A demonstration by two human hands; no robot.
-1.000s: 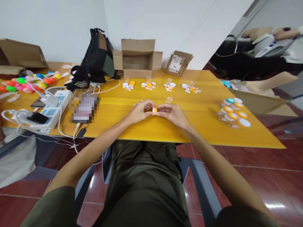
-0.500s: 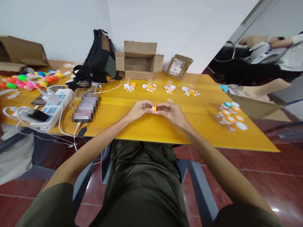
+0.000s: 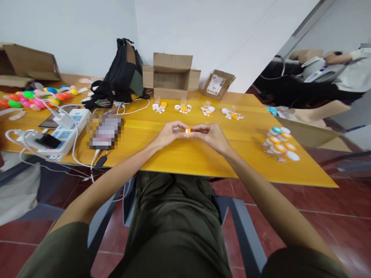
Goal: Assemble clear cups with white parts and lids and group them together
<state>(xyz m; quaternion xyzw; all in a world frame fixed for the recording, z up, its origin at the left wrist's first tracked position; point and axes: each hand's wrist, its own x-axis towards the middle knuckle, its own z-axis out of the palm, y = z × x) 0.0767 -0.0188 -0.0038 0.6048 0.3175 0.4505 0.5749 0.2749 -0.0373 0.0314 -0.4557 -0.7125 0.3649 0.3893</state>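
Between the fingertips of both hands, over the middle of the table, is a small orange-and-white piece [image 3: 188,131]; its exact kind is too small to make out. My left hand [image 3: 170,135] pinches it from the left, with thumb and forefinger curved towards it. From the other side my right hand [image 3: 213,138] grips it with thumb and fingers. Beyond the hands stand little groups of clear cups with white and orange lids and small loose parts: one group [image 3: 183,108] straight ahead, another [image 3: 232,114] farther right.
Several lidded clear jars [image 3: 279,147] stand at the table's right side. An open cardboard box [image 3: 170,79], a small labelled carton [image 3: 218,83] and a black backpack [image 3: 123,73] line the back. Leftwards lie a phone [image 3: 106,131], a power strip [image 3: 71,127] with cables, and colourful balls [image 3: 34,99].
The orange-and-white piece has been turned slightly between my fingertips, and my right fingers lie closer over it. Both hands keep their place. The view has shifted a little.
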